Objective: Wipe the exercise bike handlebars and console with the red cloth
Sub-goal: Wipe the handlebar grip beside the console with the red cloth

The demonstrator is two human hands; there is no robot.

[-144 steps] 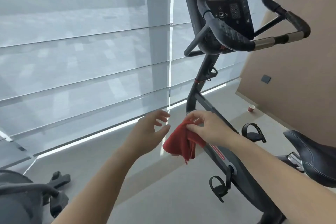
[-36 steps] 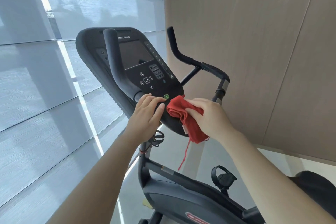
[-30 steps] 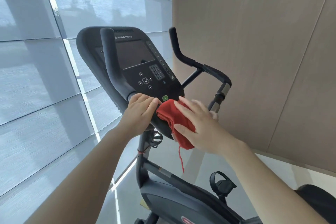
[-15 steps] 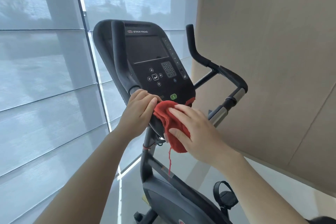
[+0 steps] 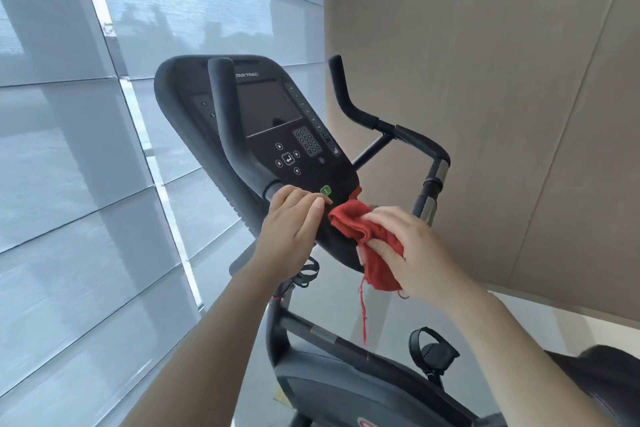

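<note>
The black console (image 5: 277, 121) of the exercise bike faces me, its dark screen above a keypad and a green button. A left handlebar (image 5: 228, 121) rises in front of it and a right handlebar (image 5: 398, 133) curves off to the right. My left hand (image 5: 292, 232) grips the lower end of the left handlebar. My right hand (image 5: 408, 246) holds the bunched red cloth (image 5: 356, 229) and presses it against the console's bottom edge. A loose red thread hangs down from the cloth.
Pale window blinds (image 5: 86, 184) fill the left side. A beige panelled wall (image 5: 502, 80) stands close behind the right handlebar. Below are the bike's frame (image 5: 346, 385), a pedal with a strap (image 5: 431, 352) and the black saddle (image 5: 609, 378) at the lower right.
From low beside the bike, both hands rose to the console. Over the last second the cloth has moved a little along the console's bottom edge and my view has shifted left.
</note>
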